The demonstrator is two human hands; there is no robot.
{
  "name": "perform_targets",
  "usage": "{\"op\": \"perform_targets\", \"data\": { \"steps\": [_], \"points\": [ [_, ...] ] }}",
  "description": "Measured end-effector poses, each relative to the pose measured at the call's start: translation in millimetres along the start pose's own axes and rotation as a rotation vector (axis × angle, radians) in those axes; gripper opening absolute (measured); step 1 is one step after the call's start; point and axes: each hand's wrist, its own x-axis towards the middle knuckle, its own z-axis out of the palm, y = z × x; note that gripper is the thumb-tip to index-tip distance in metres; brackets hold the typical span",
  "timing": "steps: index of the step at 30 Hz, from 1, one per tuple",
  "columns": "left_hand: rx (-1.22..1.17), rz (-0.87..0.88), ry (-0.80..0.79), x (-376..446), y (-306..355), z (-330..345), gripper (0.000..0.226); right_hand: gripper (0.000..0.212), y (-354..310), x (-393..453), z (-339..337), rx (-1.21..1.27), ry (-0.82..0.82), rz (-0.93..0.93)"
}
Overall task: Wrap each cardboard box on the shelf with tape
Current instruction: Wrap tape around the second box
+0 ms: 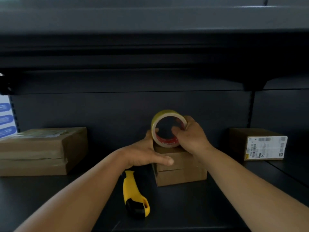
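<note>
A small brown cardboard box [181, 171] stands in the middle of the dark shelf [184, 206]. On its top sits a yellowish tape roll [167, 117], upright on its edge. My right hand [192, 136] grips the roll, thumb inside the core and fingers over its right rim. My left hand [145, 154] wraps the box's left side, thumb lying along the front top edge and fingers behind, one fingertip touching the roll's rim.
A yellow and black utility knife [133, 195] lies on the shelf in front of the box. A large flat taped box [41, 150] sits at the left. A box with a white label [260, 144] stands at the right. Another shelf hangs overhead.
</note>
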Motion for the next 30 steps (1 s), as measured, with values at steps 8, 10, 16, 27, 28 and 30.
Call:
{"op": "perform_targets", "data": {
  "steps": [8, 10, 16, 27, 28, 30],
  "points": [
    [0.084, -0.049, 0.049, 3.5, -3.1, 2.6, 0.101, 0.011, 4.8, 10.8, -17.6, -0.178, -0.021, 0.016],
    [0.116, -0.061, 0.028, 3.4, -3.4, 1.0, 0.097, 0.016, 5.8, 14.3, -33.0, -0.116, 0.013, 0.035],
    [0.142, -0.064, -0.035, 3.6, -1.5, -4.0, 0.09, 0.04, 23.2, 20.8, -85.4, -0.105, 0.079, 0.043],
    [0.142, -0.077, -0.069, 4.1, -7.4, -6.8, 0.11, 0.052, 68.8, 12.8, -92.1, -0.269, 0.03, 0.128],
    [0.143, -0.078, -0.072, 3.9, -7.2, -7.1, 0.11, 0.051, 70.8, 12.7, -91.8, -0.268, 0.027, 0.126],
    [0.153, -0.085, -0.076, 4.1, -6.6, -7.4, 0.112, 0.05, 75.9, 12.7, -91.6, -0.277, 0.021, 0.131]
  ]
}}
